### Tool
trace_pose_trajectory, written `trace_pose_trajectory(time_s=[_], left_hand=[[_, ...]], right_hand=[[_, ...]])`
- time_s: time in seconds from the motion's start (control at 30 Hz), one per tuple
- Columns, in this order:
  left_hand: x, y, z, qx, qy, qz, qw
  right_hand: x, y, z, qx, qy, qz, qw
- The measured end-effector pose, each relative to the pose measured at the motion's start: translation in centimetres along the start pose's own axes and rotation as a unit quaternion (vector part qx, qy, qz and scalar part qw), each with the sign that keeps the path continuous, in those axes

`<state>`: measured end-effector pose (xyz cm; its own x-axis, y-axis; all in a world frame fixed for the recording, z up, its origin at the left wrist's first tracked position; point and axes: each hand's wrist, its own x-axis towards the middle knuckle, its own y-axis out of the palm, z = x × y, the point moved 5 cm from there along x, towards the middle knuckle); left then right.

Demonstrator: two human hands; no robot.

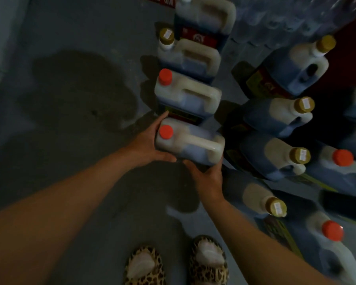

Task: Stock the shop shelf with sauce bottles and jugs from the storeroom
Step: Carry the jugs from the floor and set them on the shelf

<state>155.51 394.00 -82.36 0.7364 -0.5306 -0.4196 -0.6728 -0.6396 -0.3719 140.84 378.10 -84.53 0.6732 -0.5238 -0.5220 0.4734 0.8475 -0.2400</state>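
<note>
Floor (74,83): grey concrete, dimly lit, with a darker stain left of centre and a shadow over it.

Water pack (286,19): clear bottles in wrap, top right, blurred.

Jug row (195,58): four jugs stand in a line running up the centre of the view, each whitish plastic with dark sauce inside and a moulded handle on top. The two far ones carry red labels; one has a gold cap (166,36). The third jug (187,95) has a red cap.

Right group (275,118): more jugs of the same kind fill the right side, gold and red caps mixed, standing close together with yellow-and-red labels showing at their bases. The frame edge cuts off those at far right.

Held jug (190,144): nearest in the centre row, just beside the third jug, upright, red cap (166,132) toward the left. Whether its base rests on the floor or is raised cannot be told.

Left hand (150,140): fingers wrapped round the cap end of the held jug, thumb along the near side.

Right hand (209,175): cupped against the jug's near right corner, fingers curled under and up its end.

Slippers (208,262): leopard print, a pair, at the bottom edge below the hands.
</note>
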Motion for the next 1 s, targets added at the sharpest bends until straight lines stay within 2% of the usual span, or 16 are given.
trace_pose_trajectory(time_s=[0.23,0.33,0.5,0.67,0.87,1.0], left_hand=[[1.1,0.0,1.5,-0.019,0.058,-0.005,0.998],[0.8,-1.0,1.6,-0.016,0.05,-0.003,0.999],[-2.2,-2.7,2.4,-0.085,-0.061,-0.081,0.991],[-10.3,-3.6,2.4,-0.128,-0.155,-0.125,0.972],[-19.7,-6.5,-4.1,-0.164,-0.221,-0.146,0.95],[-24.9,-10.4,-10.2,-0.216,-0.24,-0.173,0.931]], right_hand=[[0.9,0.7,-1.1,0.009,-0.005,-0.038,0.999],[0.8,1.8,0.0,0.018,-0.016,-0.013,1.0],[0.0,3.1,3.0,0.019,-0.029,0.041,0.999],[-4.6,3.4,5.6,-0.035,-0.029,0.14,0.989],[-13.1,1.9,11.0,-0.063,0.002,0.228,0.972],[-17.6,1.5,17.6,-0.08,-0.007,0.247,0.966]])
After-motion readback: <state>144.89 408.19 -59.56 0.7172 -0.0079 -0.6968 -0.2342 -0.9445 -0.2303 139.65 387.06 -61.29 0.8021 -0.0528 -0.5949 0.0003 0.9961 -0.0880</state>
